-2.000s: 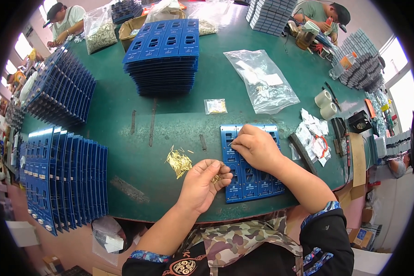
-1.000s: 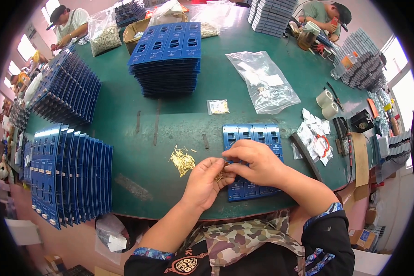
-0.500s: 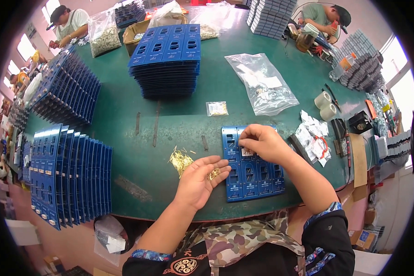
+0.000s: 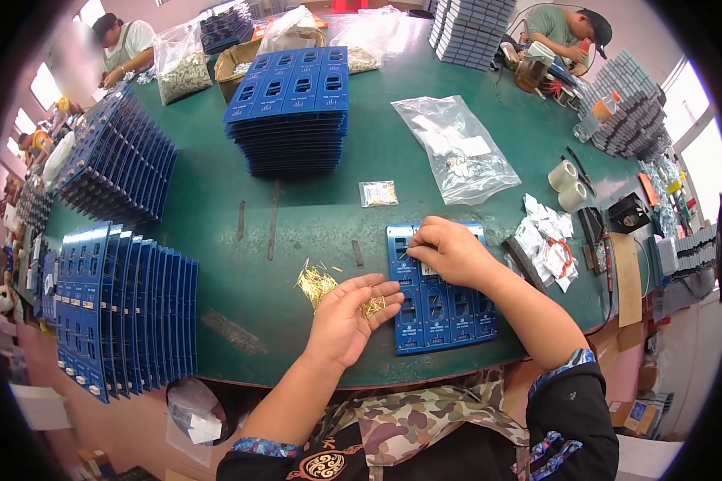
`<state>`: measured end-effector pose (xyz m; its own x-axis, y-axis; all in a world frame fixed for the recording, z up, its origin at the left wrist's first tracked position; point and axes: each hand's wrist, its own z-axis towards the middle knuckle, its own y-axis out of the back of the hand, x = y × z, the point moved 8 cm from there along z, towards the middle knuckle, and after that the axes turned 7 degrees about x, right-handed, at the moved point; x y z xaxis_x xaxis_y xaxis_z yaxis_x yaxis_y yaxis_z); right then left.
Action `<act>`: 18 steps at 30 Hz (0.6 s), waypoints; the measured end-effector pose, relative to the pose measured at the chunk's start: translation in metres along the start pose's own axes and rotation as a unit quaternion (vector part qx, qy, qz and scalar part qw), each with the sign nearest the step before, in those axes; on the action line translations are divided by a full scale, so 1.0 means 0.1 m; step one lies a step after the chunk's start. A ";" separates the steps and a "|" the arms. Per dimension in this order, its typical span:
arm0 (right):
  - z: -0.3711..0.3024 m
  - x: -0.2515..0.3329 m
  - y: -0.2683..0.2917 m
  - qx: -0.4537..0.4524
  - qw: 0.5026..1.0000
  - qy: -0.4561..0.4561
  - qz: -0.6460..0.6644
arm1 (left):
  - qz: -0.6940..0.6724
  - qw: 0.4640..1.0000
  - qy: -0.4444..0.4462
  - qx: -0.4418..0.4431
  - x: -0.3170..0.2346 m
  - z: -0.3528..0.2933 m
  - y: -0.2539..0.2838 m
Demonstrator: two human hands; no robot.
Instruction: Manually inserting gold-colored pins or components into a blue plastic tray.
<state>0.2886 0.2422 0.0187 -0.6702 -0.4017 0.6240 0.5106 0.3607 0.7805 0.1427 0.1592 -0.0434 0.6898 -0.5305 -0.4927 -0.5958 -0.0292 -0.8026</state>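
A blue circuit board panel (image 4: 410, 317) with several repeated sections lies flat on the green table in front of me. My right hand (image 4: 456, 255) is over its upper part, thumb and forefinger pinched on a thin gold pin near the upper-left section. The hand hides much of the panel's top and part of a pale label. Beside the panel's left edge, my left hand (image 4: 346, 314) is palm up with fingers curled, cradling a small heap of gold pins (image 4: 371, 307). Past its thumb, a larger pile of loose gold pins (image 4: 314, 284) rests on the table.
Stacked blue panels (image 4: 289, 104) stand at the back, with more racked panels (image 4: 124, 309) at left. Small pin bag (image 4: 378, 192), large clear bag (image 4: 461, 152), tape rolls (image 4: 571, 196) and red-handled scissors (image 4: 565, 260) lie around. Two people sit across the table, others farther left.
My right hand has shifted slightly left and its fingertips are now at the panel's upper-left section, with a pin showing between them. My left hand has stayed almost still.
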 end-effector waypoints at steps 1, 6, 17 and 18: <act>0.00 0.01 0.00 -0.001 1.000 0.003 -0.004 | 0.005 1.000 -0.003 -0.008 0.00 0.00 0.01; -0.01 0.03 0.00 0.000 1.000 0.001 -0.013 | 0.026 1.000 0.001 -0.005 0.01 -0.01 -0.01; -0.03 0.07 0.01 -0.007 0.999 0.007 -0.034 | -0.003 1.000 0.007 0.000 0.00 -0.02 -0.01; -0.03 0.07 0.02 -0.008 0.999 0.008 -0.033 | -0.002 1.000 0.005 -0.001 -0.01 -0.03 -0.02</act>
<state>0.2863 0.2371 0.0245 -0.6940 -0.4380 0.5714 0.4738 0.3198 0.8205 0.1420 0.1575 -0.0404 0.6881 -0.5390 -0.4857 -0.5940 -0.0340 -0.8037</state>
